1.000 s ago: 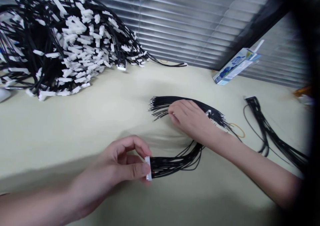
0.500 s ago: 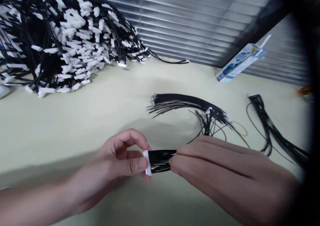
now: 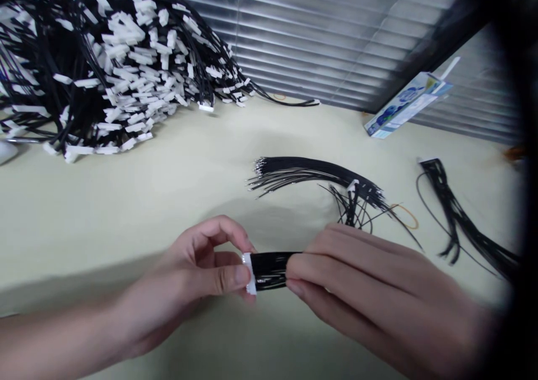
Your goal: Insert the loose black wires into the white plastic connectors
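Pale table point(image 3: 168, 195) below me. My L hand point(image 3: 191, 276) pinches wht connector point(image 3: 251, 276); my R hand point(image 3: 361, 290), just beside, grips its blk wires point(image 3: 272, 262). Cable pile point(image 3: 134, 83) beyond L hand.

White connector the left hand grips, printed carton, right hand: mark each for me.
White connector point(image 3: 252, 282), head view: wire-side edge.
Printed carton point(image 3: 395, 106), head view: broad side.
Right hand point(image 3: 382, 287), head view: middle of its upper side.
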`<state>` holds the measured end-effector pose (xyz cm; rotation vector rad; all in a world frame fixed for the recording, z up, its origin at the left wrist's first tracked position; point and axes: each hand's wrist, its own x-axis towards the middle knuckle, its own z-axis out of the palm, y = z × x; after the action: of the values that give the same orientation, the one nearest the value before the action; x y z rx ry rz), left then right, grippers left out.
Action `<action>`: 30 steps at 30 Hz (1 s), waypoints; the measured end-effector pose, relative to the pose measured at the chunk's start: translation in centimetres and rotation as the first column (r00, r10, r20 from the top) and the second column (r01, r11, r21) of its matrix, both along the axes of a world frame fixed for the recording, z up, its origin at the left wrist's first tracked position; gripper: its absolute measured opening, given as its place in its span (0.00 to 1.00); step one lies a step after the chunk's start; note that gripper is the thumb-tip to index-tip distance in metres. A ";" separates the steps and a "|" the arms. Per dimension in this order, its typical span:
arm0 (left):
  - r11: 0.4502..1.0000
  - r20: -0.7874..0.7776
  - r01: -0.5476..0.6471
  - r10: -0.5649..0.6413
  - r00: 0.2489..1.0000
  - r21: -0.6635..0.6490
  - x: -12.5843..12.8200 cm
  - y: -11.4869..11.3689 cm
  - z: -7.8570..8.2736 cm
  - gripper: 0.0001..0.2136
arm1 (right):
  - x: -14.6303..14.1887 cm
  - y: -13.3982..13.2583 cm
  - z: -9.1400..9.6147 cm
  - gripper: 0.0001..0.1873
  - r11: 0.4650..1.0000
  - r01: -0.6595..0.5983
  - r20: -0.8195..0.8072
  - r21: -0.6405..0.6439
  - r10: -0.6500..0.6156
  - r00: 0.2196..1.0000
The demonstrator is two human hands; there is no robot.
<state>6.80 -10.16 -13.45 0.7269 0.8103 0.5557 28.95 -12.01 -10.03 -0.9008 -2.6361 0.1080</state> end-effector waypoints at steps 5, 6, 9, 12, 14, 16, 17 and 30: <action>1.000 0.025 0.020 -0.020 0.999 -0.001 0.0 0.0 -0.3 0.07 | -0.2 0.0 0.0 0.12 0.999 0.026 -0.024 -0.048 -0.027 0.999; 1.000 0.023 0.021 -0.021 1.000 0.004 0.0 0.0 -0.4 0.07 | -0.1 0.1 0.0 0.12 0.999 0.017 -0.015 -0.051 -0.017 1.000; 1.000 0.014 0.017 -0.017 1.000 -0.001 0.0 0.1 -0.5 0.08 | -0.1 0.1 -0.2 0.12 0.999 0.005 0.008 -0.051 -0.005 1.000; 1.000 0.019 0.013 -0.013 1.000 -0.001 0.0 0.0 -0.5 0.08 | 0.0 0.1 -0.4 0.12 0.998 0.002 -0.003 -0.060 -0.002 1.000; 1.000 0.027 0.013 -0.013 1.000 0.003 0.0 0.0 -0.4 0.08 | 0.1 0.1 -0.4 0.13 0.998 0.001 -0.015 -0.065 -0.002 1.000; 1.000 0.028 0.011 -0.012 1.000 0.004 0.0 0.0 -0.4 0.07 | 0.1 0.1 -0.4 0.13 0.998 0.001 -0.018 -0.069 -0.002 1.000; 1.000 0.027 0.008 -0.008 1.000 0.002 0.0 0.0 -0.4 0.08 | 0.1 0.1 -0.4 0.13 0.997 -0.003 -0.012 -0.075 0.002 1.000; 0.999 0.044 -0.007 0.005 0.999 0.047 0.2 0.2 -0.9 0.07 | 0.0 0.3 -1.4 0.09 0.986 -0.131 -0.047 -0.102 0.127 0.991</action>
<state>6.97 -10.01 -14.38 0.7532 0.7604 0.5961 28.97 -11.66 -11.42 -0.7506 -2.6701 0.2963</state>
